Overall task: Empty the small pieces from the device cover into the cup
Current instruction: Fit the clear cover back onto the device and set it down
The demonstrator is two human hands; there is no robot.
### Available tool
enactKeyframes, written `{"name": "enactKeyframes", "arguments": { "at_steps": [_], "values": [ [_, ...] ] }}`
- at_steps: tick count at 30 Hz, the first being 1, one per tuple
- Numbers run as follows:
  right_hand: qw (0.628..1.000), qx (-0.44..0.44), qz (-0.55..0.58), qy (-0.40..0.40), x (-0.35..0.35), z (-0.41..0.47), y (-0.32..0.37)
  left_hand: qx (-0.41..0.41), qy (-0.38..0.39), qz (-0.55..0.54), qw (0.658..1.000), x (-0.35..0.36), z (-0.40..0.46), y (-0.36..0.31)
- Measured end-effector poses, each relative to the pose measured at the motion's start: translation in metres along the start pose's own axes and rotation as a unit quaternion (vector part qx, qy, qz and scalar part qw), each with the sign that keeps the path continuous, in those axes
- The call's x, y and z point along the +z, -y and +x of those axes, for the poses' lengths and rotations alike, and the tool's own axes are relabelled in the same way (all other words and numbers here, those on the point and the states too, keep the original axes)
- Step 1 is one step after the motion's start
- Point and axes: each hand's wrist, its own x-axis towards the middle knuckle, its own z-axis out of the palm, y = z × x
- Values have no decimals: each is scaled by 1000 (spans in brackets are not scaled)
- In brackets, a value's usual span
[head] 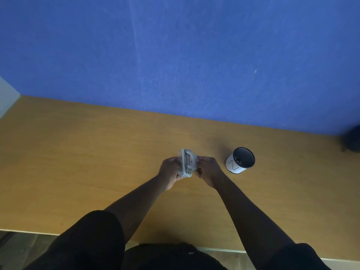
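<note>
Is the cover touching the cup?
Apart. The head view shows bare table between the cover, held by both hands, and the cup.

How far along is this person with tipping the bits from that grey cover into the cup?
Done: the cup already holds some small dark pieces. In hand: the left hand and right hand grip the grey device cover above the table, beside the cup rather than over it. Left: carrying it over the cup and tipping.

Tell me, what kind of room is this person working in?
Probably an office or plain workroom, though little shows. A bare tan wooden desk stands against a blue textured wall, with only a white paper cup with a dark inside on it.
</note>
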Motion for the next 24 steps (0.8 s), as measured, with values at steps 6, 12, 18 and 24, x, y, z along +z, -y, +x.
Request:
{"name": "enactKeyframes", "arguments": {
  "at_steps": [6,12,18,24],
  "values": [
    [998,-29,-54,-26,7,0,1,-4,3,-19,1000,2,-8,-2],
    [983,-75,-152,-71,9,1,3,-2,4,-31,1000,2,-16,-6],
    [977,-88,-174,-88,13,4,3,-14,5,-61,998,4,-21,-10],
    [974,-104,-176,-102,15,1,6,-10,45,-68,997,4,-29,-7]
  ]
}}
